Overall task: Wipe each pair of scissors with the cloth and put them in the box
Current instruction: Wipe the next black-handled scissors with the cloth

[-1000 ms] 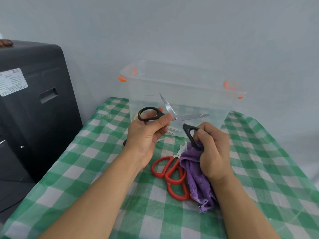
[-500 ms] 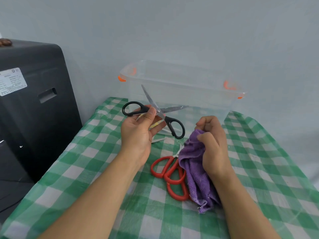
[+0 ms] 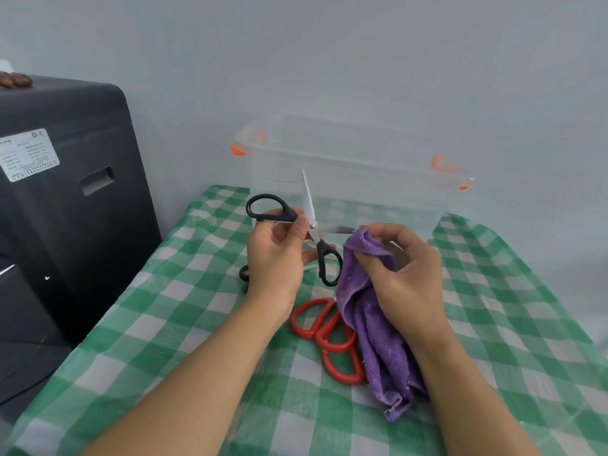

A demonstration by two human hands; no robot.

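Note:
My left hand [image 3: 278,258] holds the black-handled scissors [image 3: 289,215] near the pivot, blades spread wide, one pointing up and one to the right. My right hand [image 3: 399,274] grips the purple cloth [image 3: 368,320] and presses a fold of it onto the tip of the right-pointing blade. Below my hands, red-handled scissors [image 3: 329,337] lie on the checked tablecloth, partly under the cloth. Another black handle [image 3: 244,273] peeks out behind my left wrist. The clear plastic box [image 3: 355,166] with orange clips stands behind, against the wall.
A green-and-white checked cloth covers the table [image 3: 158,324]. A large black appliance [image 3: 65,192] stands close to the table's left edge. A grey wall rises right behind the box.
My left hand turned the black scissors so one blade points up. My right hand brought the purple cloth up to the other blade's tip.

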